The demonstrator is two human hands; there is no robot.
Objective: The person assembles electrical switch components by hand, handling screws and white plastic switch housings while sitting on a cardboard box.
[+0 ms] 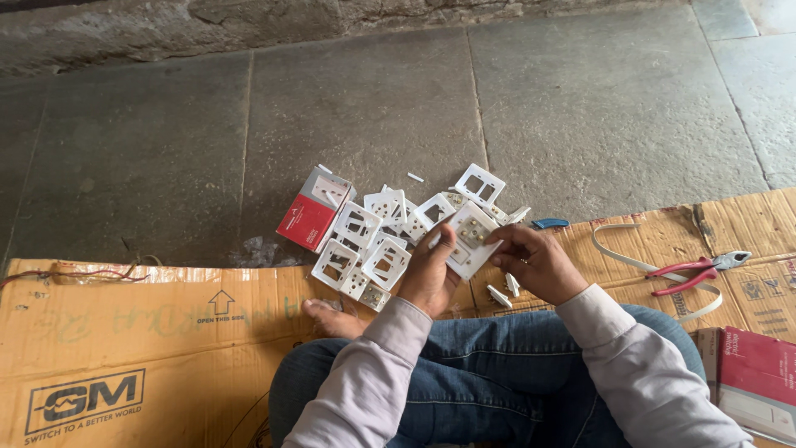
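Both hands hold one white square switch plate (pixel 470 238) just above my lap. My left hand (pixel 429 274) grips its left edge, thumb on the front. My right hand (pixel 535 261) pinches its right side, fingers near the small metal contacts in the plate's middle. Beside my left hand lies a heap of white plastic plate frames (pixel 369 249) with square cut-outs, spilling onto the stone floor. Two small white plastic pieces (pixel 504 290) lie on the cardboard under my right hand.
A red and white box (pixel 313 211) lies left of the heap. Red-handled pliers (pixel 696 270) and a white strip (pixel 618 249) rest on the cardboard at right, with a blue piece (pixel 549 223) nearby. Another red box (pixel 759 373) sits by my right knee. My bare foot (pixel 332 318) rests on flattened cardboard (pixel 149 332).
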